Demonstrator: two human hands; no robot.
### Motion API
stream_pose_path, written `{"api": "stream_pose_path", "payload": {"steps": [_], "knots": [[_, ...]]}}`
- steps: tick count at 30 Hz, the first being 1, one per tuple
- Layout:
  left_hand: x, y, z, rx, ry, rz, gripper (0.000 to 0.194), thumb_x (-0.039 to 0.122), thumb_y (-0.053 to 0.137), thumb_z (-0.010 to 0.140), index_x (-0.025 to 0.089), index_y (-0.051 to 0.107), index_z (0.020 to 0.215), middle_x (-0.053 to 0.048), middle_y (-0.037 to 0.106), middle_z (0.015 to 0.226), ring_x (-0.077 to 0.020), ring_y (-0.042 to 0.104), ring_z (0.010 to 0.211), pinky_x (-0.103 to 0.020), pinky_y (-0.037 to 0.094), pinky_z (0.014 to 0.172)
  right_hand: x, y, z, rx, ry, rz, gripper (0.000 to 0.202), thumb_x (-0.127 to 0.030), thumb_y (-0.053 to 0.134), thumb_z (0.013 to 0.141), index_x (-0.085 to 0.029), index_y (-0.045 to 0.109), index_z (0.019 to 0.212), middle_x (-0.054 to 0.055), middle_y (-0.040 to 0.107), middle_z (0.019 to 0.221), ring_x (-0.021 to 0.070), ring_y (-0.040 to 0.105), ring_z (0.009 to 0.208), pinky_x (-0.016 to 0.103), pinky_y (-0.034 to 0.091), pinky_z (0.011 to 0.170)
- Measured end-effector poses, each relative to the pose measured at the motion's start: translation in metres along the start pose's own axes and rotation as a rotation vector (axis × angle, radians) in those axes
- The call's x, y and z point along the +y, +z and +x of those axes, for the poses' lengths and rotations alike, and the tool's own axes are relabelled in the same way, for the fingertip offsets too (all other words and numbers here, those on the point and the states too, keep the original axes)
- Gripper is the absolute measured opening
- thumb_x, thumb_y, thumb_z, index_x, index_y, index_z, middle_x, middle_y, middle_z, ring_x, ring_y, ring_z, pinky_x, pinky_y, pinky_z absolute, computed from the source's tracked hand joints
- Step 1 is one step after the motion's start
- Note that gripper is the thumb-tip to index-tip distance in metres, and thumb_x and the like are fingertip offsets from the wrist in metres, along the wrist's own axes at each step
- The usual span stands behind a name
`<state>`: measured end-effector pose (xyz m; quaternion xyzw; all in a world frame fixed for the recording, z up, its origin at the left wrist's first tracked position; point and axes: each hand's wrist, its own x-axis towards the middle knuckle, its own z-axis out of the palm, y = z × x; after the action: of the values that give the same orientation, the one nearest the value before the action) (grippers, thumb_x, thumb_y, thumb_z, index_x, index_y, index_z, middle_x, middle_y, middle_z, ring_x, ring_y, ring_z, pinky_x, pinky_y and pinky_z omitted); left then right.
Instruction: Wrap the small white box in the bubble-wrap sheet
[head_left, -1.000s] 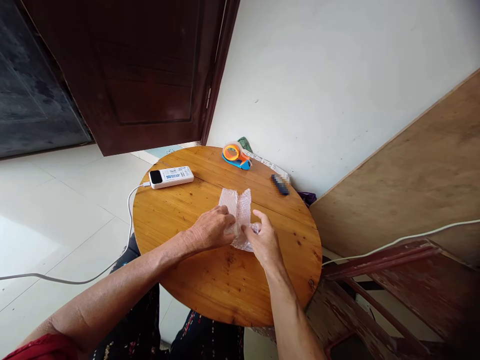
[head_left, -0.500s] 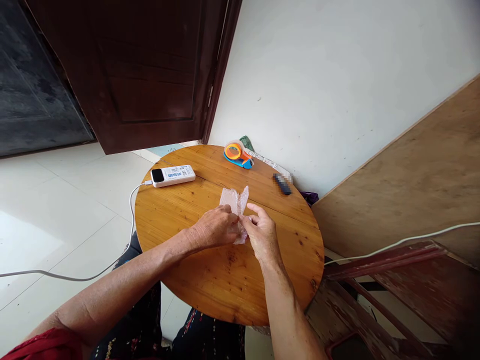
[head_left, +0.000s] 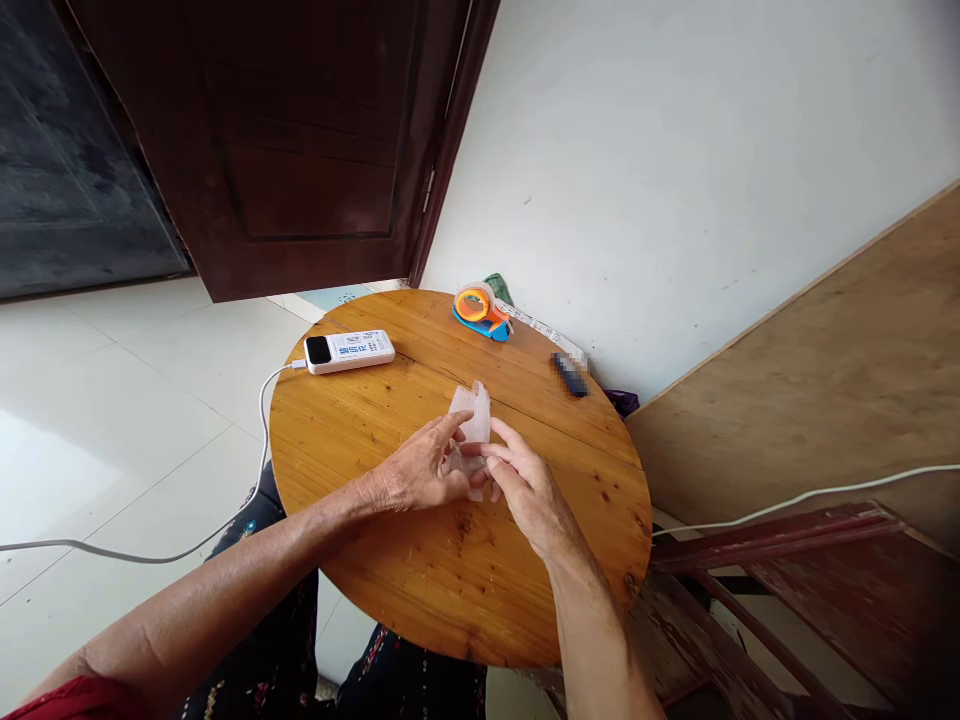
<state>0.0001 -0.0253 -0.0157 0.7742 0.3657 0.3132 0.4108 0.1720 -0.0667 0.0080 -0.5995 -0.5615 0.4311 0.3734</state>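
Note:
A small folded piece of translucent bubble wrap (head_left: 474, 408) stands between my hands over the middle of the round wooden table (head_left: 420, 590). My left hand (head_left: 427, 465) comes in from the left, its fingers stretched and spread against the near side of the wrap. From the right, my right hand (head_left: 525, 480) has its thumb and middle finger closing on the lower part of the wrap, with the index finger stretched out along its edge. Fingers of both hands cover much of the lower wrap.
A white power bank (head_left: 360, 350) with a cable (head_left: 262, 420) lies at the left. Near the back edge sits a blue and orange tape dispenser (head_left: 484, 312). A dark blurred-out object (head_left: 570, 374) lies at the right. A wall (head_left: 637, 180) rises behind.
The wrap was crumpled and pinched by both hands; now it looks flatter and narrower. My left fingers have opened out, and my right fingers have reached further across it.

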Motion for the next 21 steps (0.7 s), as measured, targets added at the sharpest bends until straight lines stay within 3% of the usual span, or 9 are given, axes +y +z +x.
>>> {"api": "stream_pose_path", "payload": {"steps": [3,8,13,15,21], "knots": [[-0.002,0.007,0.002,0.094,-0.091,0.022,0.060,0.036,0.068,0.078,0.017,0.052,0.133,-0.009,0.061,0.113,-0.0173,0.061,0.081,-0.034,0.054,0.079,0.002,-0.002,-0.003,-0.049,-0.059,-0.095,0.064,-0.027,0.046,0.088,-0.016,0.035,0.150,0.012,0.070,0.121,0.0184,0.065,0.082,0.034,0.052,0.075],[0.000,0.016,0.007,0.079,-0.133,0.179,0.053,0.016,0.063,0.074,0.018,0.057,0.126,-0.006,0.063,0.105,-0.0155,0.060,0.077,-0.030,0.054,0.076,-0.002,-0.002,-0.003,-0.103,-0.127,-0.077,0.061,-0.024,0.046,0.086,-0.018,0.040,0.146,0.011,0.069,0.118,0.0146,0.062,0.071,0.036,0.052,0.080],[0.001,0.014,0.007,0.070,-0.126,0.257,0.056,0.016,0.061,0.074,0.017,0.056,0.130,-0.008,0.063,0.111,-0.0189,0.063,0.088,-0.033,0.055,0.082,-0.003,-0.024,0.004,0.195,-0.137,-0.071,0.049,-0.032,0.057,0.083,-0.017,0.054,0.130,0.004,0.071,0.089,0.0144,0.057,0.064,0.030,0.050,0.065],[0.002,0.012,0.008,0.058,-0.118,0.285,0.057,0.016,0.062,0.074,0.018,0.056,0.130,-0.009,0.063,0.113,-0.0212,0.063,0.094,-0.035,0.054,0.087,0.004,-0.031,0.008,0.251,-0.141,-0.087,0.046,-0.033,0.061,0.082,-0.016,0.056,0.124,0.002,0.069,0.081,0.0147,0.057,0.063,0.030,0.049,0.064],[0.003,0.011,0.010,0.011,-0.116,0.311,0.064,0.017,0.062,0.072,0.017,0.052,0.136,-0.011,0.061,0.119,-0.0235,0.062,0.102,-0.036,0.055,0.089,0.026,-0.021,0.028,0.077,-0.267,-0.121,0.048,-0.022,0.054,0.083,-0.020,0.054,0.131,0.005,0.075,0.096,0.0181,0.068,0.088,0.033,0.053,0.083]]}}
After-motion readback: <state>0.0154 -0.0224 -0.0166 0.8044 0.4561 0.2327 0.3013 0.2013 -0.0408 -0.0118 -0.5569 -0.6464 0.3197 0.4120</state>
